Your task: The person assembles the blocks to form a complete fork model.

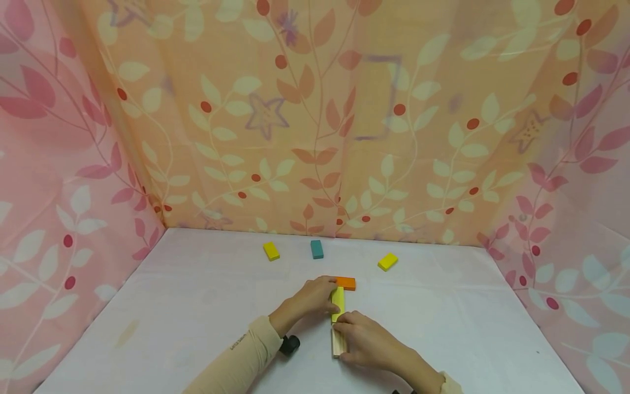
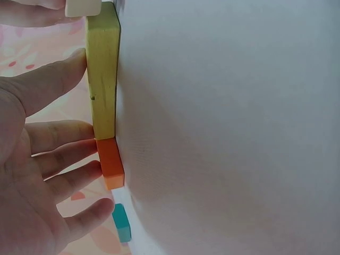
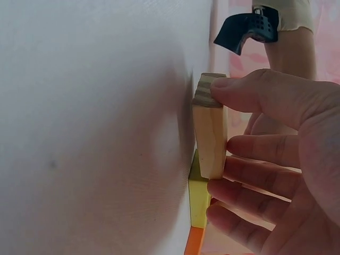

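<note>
My right hand (image 1: pixel 371 340) holds a plain wooden block (image 1: pixel 338 345) between thumb and fingers. In the right wrist view the thumb presses the near end of this block (image 3: pixel 211 127), which appears slightly above the tabletop. Just beyond it, a long yellow block (image 1: pixel 337 303) lies on the table, its far end against an orange block (image 1: pixel 346 283). From the left, my left hand (image 1: pixel 313 297) touches these two blocks. The left wrist view shows its thumb and index finger, fairly straight, at the yellow block (image 2: pixel 103 79) and other fingers beside the orange one (image 2: pixel 110 163).
Farther back on the white table (image 1: pixel 206 306) lie a teal block (image 1: pixel 317 249), a yellow block (image 1: pixel 271 251) to its left and another yellow block (image 1: pixel 388 261) to the right. Patterned cloth (image 1: pixel 315 120) hangs behind and on both sides.
</note>
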Demonstrator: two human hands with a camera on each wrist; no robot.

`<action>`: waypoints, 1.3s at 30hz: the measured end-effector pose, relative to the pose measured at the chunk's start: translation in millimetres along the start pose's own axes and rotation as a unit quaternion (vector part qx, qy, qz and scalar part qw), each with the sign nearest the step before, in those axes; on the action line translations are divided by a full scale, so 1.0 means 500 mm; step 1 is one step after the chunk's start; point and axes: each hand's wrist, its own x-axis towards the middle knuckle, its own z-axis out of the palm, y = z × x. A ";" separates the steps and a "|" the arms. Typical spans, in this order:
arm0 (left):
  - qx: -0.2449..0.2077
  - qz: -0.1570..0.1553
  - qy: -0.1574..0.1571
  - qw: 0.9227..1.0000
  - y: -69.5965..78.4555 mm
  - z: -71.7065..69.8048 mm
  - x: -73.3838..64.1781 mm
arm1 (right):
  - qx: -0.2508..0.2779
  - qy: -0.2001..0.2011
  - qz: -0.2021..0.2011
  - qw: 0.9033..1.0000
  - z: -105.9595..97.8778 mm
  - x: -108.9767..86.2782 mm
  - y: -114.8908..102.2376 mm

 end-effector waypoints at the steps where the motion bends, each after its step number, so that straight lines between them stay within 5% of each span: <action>1: 0.001 0.001 0.000 1.000 0.001 0.000 -0.001 | -0.003 0.000 -0.001 1.000 0.002 0.000 0.001; 39: -0.006 0.000 -0.008 1.000 0.000 -0.006 0.001 | 0.000 -0.002 0.006 1.000 0.002 0.014 0.006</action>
